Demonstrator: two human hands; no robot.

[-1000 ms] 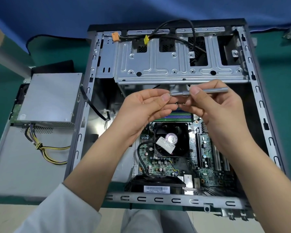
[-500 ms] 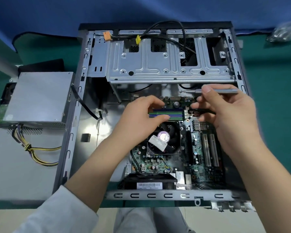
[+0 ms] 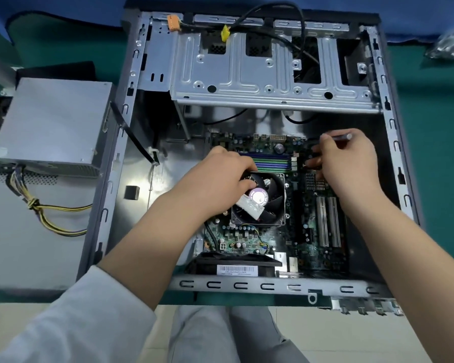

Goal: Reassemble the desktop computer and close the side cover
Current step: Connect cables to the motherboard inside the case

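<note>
a: where are we with the desktop computer [image 3: 247, 142]?

b: it lies on its side on the green mat [image 3: 435, 153], cover off, and we look straight down into it. taking the cpu fan [image 3: 258, 199] as our landmark: the motherboard [image 3: 309, 231] spreads under and around it, the memory sticks [image 3: 273, 162] sit just beyond it, the drive cage [image 3: 268, 72] further beyond.

a: and our hands?

b: our left hand [image 3: 222, 171] rests on the fan's far-left corner, fingers curled down onto the housing; we cannot tell if they pinch anything. our right hand [image 3: 349, 166], right of the fan, grips a slim screwdriver [image 3: 337, 137] between thumb and fingers, its tip towards the board's far edge. the tip itself is blurred.

a: what could go wrong?

b: we think a slip of the metal tip could scratch the board or drop a screw among the components. leaning on the fan could stress its mount. the loose black cable [image 3: 273, 22] over the cage could get trapped later.

a: outside the case?

b: left of the fan, beyond the case wall, the power supply [image 3: 50, 121] lies on what looks like the side cover [image 3: 24, 244], wires [image 3: 45, 216] trailing.

a: any writing?

b: a barcode label [image 3: 237, 270] below the fan and a round sticker [image 3: 257, 196] on its hub, both too blurred to read.
</note>
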